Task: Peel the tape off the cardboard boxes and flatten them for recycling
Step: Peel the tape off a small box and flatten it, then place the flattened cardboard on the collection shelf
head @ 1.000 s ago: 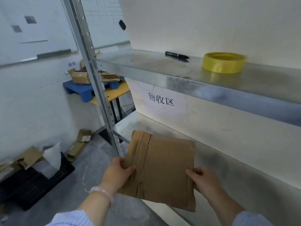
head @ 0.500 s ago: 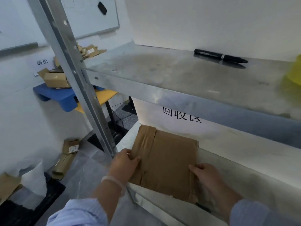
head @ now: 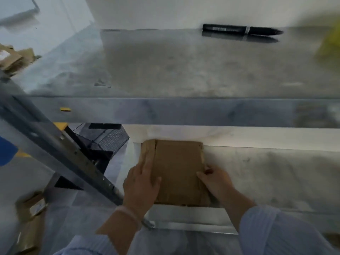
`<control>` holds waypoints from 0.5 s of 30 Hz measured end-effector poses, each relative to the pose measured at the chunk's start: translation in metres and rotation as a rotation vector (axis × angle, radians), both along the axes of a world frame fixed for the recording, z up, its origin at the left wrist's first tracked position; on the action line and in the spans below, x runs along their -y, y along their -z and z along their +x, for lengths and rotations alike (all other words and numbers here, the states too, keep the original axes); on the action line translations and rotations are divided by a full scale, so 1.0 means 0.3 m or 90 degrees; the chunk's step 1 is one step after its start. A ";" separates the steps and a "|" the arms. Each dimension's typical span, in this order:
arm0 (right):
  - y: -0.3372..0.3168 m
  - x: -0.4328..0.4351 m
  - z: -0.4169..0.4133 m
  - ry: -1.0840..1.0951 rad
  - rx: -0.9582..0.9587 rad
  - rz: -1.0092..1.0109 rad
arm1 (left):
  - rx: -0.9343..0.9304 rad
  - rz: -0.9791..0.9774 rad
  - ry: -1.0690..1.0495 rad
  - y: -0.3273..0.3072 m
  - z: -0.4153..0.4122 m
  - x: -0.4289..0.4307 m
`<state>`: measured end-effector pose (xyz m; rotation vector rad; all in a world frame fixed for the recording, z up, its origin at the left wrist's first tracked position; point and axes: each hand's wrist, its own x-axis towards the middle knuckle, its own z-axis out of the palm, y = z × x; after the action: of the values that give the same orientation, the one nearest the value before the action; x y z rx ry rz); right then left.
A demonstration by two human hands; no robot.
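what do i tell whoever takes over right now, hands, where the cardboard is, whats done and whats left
Left hand: fingers straight, pressing on the left edge of the cardboard.
Right hand: pinches the right edge, thumb on top.
The cardboard lies flat on the lower shelf, near its front left corner.
Done: this piece is flattened and on the shelf. The picture is too blurred to tell whether any tape remains on it.
Left: let go. More boxes lie on the floor to the left and are probably next.
A pen lies on the upper shelf.
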<state>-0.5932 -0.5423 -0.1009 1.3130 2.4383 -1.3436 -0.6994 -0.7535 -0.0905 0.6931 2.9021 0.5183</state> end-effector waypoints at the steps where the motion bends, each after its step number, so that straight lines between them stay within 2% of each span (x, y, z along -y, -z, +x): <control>1: -0.011 -0.004 0.024 0.000 -0.006 0.025 | -0.024 0.004 0.047 -0.005 0.009 -0.017; 4: -0.050 -0.041 0.146 -0.020 -0.027 0.127 | -0.064 0.040 0.173 -0.031 0.062 -0.105; 8: -0.113 -0.129 0.386 -0.080 -0.037 0.345 | -0.126 0.062 0.336 -0.095 0.196 -0.307; 11: -0.176 -0.226 0.592 -0.027 -0.073 0.460 | -0.182 0.074 0.449 -0.155 0.337 -0.495; 15: -0.239 -0.381 0.910 0.069 -0.063 0.519 | -0.219 0.137 0.543 -0.239 0.612 -0.759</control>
<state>-0.3201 -0.4279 -0.0293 1.5330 3.1729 -0.3912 -0.5159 -0.5258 -0.0190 2.0646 2.4523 0.6224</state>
